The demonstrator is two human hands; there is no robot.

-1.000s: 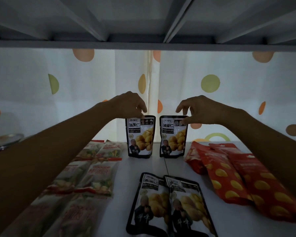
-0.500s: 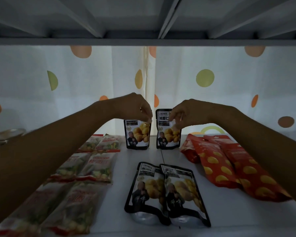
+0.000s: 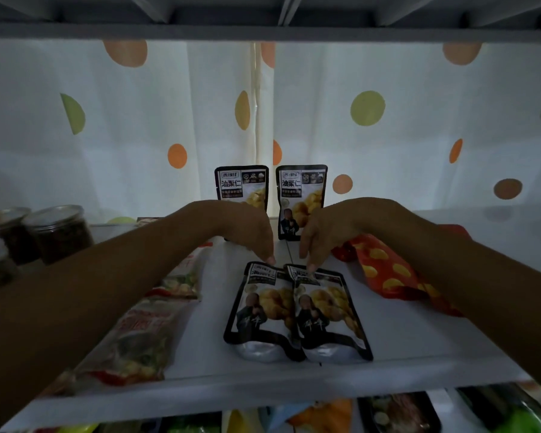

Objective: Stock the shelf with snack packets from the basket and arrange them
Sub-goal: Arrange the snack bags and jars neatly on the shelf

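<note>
Two black chestnut packets stand upright at the back of the white shelf (image 3: 419, 345): the left standing packet (image 3: 241, 187) and the right standing packet (image 3: 301, 198). Two more lie flat side by side near the front, the left flat packet (image 3: 260, 307) and the right flat packet (image 3: 325, 310). My left hand (image 3: 250, 232) hangs down with its fingertips on the top edge of the left flat packet. My right hand (image 3: 322, 235) does the same on the right flat packet. Neither hand grips anything.
Clear packets with red print (image 3: 144, 335) lie in a row on the left. Red-orange packets with yellow spots (image 3: 384, 270) lie on the right. Dark jars with clear lids (image 3: 57, 232) stand at far left. A dotted curtain (image 3: 388, 135) hangs behind. Another shelf (image 3: 263, 31) is overhead.
Both hands let go of the two standing packets at the back, drew toward me and dropped their fingertips onto the tops of the two flat packets. The view pulled back.
</note>
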